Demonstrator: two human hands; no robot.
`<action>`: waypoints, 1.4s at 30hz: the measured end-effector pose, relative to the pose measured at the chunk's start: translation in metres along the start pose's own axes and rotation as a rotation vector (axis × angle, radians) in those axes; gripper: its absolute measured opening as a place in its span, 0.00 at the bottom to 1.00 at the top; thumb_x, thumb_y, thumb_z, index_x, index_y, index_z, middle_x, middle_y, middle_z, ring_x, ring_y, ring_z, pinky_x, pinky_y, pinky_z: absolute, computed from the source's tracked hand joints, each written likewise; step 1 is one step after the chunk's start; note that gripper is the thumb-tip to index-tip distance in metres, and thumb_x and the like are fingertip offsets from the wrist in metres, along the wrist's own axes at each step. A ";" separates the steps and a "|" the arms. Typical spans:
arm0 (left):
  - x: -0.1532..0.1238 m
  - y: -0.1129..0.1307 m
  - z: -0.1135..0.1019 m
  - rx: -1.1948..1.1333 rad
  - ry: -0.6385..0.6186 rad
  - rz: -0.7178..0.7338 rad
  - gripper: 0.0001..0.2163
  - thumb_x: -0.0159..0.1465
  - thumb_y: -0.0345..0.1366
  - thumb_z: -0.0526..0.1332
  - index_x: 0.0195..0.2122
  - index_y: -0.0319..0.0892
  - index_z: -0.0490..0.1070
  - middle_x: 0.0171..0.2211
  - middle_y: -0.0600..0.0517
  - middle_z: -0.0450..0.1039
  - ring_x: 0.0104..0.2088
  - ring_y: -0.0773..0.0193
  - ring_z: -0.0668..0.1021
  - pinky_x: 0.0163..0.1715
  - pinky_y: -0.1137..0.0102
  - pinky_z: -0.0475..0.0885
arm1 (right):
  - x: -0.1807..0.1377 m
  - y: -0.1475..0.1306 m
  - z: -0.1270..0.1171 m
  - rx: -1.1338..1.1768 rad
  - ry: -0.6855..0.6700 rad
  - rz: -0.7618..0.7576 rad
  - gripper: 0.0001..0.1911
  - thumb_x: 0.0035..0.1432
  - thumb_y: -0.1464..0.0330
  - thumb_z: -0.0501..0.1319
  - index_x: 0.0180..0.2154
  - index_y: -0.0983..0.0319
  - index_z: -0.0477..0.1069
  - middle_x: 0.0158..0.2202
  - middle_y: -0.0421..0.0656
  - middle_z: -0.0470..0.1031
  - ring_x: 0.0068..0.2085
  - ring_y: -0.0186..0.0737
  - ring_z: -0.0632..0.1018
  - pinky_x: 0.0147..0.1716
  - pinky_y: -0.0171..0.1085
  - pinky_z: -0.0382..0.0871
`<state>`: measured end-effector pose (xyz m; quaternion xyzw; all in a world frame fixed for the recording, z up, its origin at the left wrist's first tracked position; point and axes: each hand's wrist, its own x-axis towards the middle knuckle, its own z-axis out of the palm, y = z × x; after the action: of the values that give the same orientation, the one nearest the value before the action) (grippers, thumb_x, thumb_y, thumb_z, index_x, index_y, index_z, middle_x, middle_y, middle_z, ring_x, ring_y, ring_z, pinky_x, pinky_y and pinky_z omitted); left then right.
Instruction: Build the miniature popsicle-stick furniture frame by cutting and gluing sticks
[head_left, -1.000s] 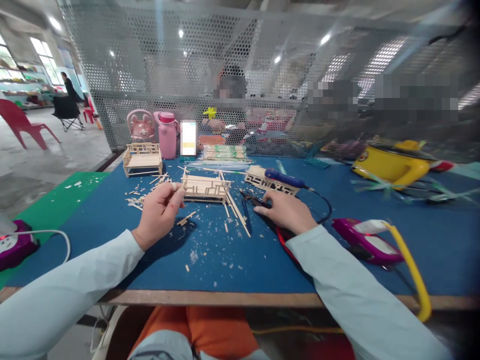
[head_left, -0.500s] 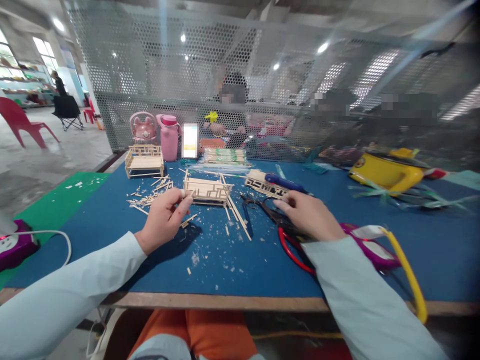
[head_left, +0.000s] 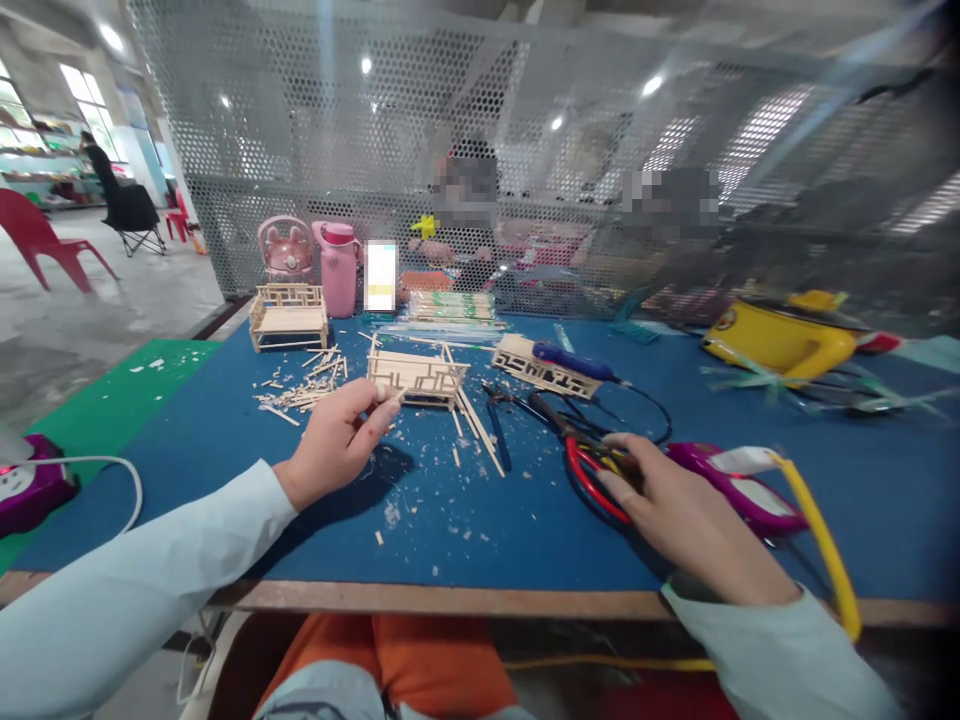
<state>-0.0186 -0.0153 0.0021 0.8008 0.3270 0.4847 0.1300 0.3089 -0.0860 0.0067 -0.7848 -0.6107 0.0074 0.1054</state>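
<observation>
My left hand (head_left: 341, 440) is closed in a pinch on a small wooden stick (head_left: 397, 398), a finger wrapped in pale tape. Just beyond it stands a miniature bench frame (head_left: 416, 375) of thin sticks. My right hand (head_left: 675, 500) curls its thumb and fingers about the red handles of a pair of scissors (head_left: 581, 465); part of the handles is hidden under the fingers. Left of the scissors lie blue-handled pliers (head_left: 499, 430). A blue glue gun (head_left: 574, 362) rests on a flat stick lattice (head_left: 525, 368).
A finished-looking stick bench (head_left: 289, 325) stands at the back left near a pink bottle (head_left: 339, 275) and a lit phone (head_left: 380, 275). Stick scraps (head_left: 319, 385) litter the blue mat. A purple power strip (head_left: 739, 490) and a yellow pot (head_left: 780, 340) are at right. Behind rises a perforated metal screen (head_left: 360, 130).
My right hand has moved back toward me and right, from beside the glue gun cable to the scissors' handles, which have shifted slightly. My left hand has slid a little right, still pinching.
</observation>
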 end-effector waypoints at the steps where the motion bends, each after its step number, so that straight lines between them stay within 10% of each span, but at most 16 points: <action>1: 0.000 -0.001 0.000 0.004 -0.003 0.013 0.08 0.65 0.34 0.53 0.29 0.42 0.67 0.23 0.55 0.68 0.25 0.69 0.69 0.28 0.74 0.64 | 0.002 0.002 0.000 0.030 0.029 0.012 0.19 0.56 0.63 0.50 0.49 0.62 0.61 0.45 0.53 0.75 0.45 0.54 0.76 0.40 0.43 0.67; 7: 0.000 -0.004 0.001 0.018 -0.017 0.041 0.09 0.65 0.34 0.53 0.28 0.41 0.66 0.23 0.55 0.66 0.26 0.70 0.68 0.29 0.75 0.63 | 0.008 0.008 0.001 -0.122 0.037 -0.045 0.19 0.56 0.67 0.51 0.48 0.66 0.67 0.45 0.56 0.74 0.45 0.54 0.76 0.40 0.44 0.68; 12: 0.001 -0.002 0.002 -0.003 -0.059 0.044 0.09 0.65 0.33 0.53 0.29 0.40 0.66 0.24 0.55 0.66 0.26 0.70 0.68 0.28 0.75 0.62 | 0.005 -0.040 -0.012 -0.402 0.174 -0.096 0.20 0.60 0.66 0.47 0.49 0.64 0.70 0.47 0.56 0.72 0.42 0.55 0.76 0.33 0.43 0.65; 20: 0.001 0.000 0.002 -0.043 -0.114 0.008 0.10 0.65 0.33 0.53 0.26 0.40 0.64 0.22 0.55 0.65 0.25 0.70 0.67 0.29 0.75 0.62 | 0.085 -0.088 0.010 0.109 -0.288 -0.118 0.17 0.50 0.61 0.61 0.15 0.61 0.63 0.18 0.43 0.69 0.24 0.38 0.72 0.24 0.35 0.56; 31: 0.000 0.006 0.009 -0.225 -0.250 -0.099 0.11 0.66 0.37 0.52 0.28 0.40 0.66 0.27 0.53 0.67 0.29 0.68 0.68 0.34 0.72 0.65 | 0.045 -0.055 -0.040 0.993 -0.142 -0.138 0.19 0.55 0.51 0.55 0.24 0.59 0.57 0.16 0.34 0.59 0.17 0.29 0.60 0.17 0.32 0.53; 37: 0.003 0.030 0.023 -0.595 -0.331 -0.252 0.12 0.64 0.43 0.55 0.29 0.40 0.68 0.51 0.45 0.65 0.57 0.59 0.64 0.54 0.65 0.59 | 0.022 -0.078 -0.035 1.422 -0.178 -0.265 0.16 0.54 0.52 0.59 0.31 0.59 0.64 0.14 0.31 0.54 0.15 0.28 0.53 0.15 0.32 0.47; 42: -0.005 0.042 0.030 -0.827 -0.546 -0.486 0.19 0.61 0.54 0.53 0.31 0.41 0.63 0.26 0.55 0.60 0.26 0.70 0.67 0.26 0.74 0.63 | 0.015 -0.097 -0.016 1.553 -0.230 -0.262 0.15 0.56 0.54 0.58 0.31 0.59 0.65 0.13 0.30 0.50 0.14 0.25 0.51 0.14 0.28 0.46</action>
<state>0.0219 -0.0466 0.0058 0.6811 0.2389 0.3035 0.6220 0.2217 -0.0512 0.0409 -0.4031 -0.5255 0.4994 0.5585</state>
